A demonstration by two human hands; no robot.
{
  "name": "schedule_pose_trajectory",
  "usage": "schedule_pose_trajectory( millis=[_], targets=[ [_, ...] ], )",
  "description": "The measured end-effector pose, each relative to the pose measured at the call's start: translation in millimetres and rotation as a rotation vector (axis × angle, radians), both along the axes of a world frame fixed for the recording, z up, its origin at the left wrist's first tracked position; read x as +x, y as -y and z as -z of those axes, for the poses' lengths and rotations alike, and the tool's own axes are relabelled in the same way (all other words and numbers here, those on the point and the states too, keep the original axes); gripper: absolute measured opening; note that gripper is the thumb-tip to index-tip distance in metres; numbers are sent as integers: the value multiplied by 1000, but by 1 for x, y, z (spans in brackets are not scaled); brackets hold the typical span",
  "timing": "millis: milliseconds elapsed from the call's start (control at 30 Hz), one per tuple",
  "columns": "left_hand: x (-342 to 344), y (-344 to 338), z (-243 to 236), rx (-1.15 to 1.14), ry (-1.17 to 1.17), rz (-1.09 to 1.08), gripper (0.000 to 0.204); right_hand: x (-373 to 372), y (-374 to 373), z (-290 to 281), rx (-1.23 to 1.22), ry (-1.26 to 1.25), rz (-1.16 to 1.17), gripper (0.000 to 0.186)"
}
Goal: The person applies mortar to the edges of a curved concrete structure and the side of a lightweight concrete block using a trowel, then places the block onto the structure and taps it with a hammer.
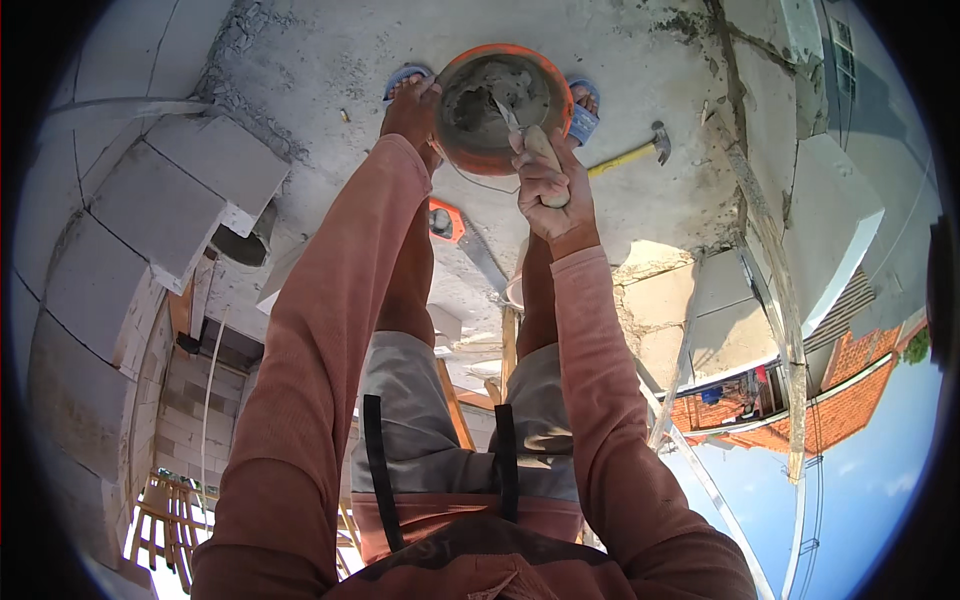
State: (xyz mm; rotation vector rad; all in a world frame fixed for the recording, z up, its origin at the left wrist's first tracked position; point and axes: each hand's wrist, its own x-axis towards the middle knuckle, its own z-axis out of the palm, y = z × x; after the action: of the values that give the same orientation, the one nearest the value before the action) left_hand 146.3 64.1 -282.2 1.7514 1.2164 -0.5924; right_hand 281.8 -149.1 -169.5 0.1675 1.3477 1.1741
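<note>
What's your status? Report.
Left hand at left rim of round orange bucket. Right hand gripping pale-handled metal trowel, blade over grey mortar. Yellow-handled claw hammer lies right of bucket.

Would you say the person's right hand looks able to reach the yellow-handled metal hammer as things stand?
Probably, yes: the hammer lies on the grey concrete floor with nothing visible over it. However, the right hand grips a pale-handled metal trowel, which it would likely have to put down first.
</note>
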Motion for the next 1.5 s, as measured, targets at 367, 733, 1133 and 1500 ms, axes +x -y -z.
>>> schedule_pose_trajectory(
  millis=[367, 733, 1133, 1500],
  targets=[
    [10, 35, -41, -48, 74, -85, 58, 25, 32, 6, -257, 1598, -2538, 54],
    [-2, 41, -53, -43, 37, -169, 52, -66, 3, 32, -121, 348, -856, 44],
    [19, 28, -47, -95, 80, -149, 61, -32, 34, -3, 159, 61, 194, 63],
    [34, 26, -55, -70, 119, -30, 59, 48, -8, 60, -217, 612, -1075, 49]
  ],
)
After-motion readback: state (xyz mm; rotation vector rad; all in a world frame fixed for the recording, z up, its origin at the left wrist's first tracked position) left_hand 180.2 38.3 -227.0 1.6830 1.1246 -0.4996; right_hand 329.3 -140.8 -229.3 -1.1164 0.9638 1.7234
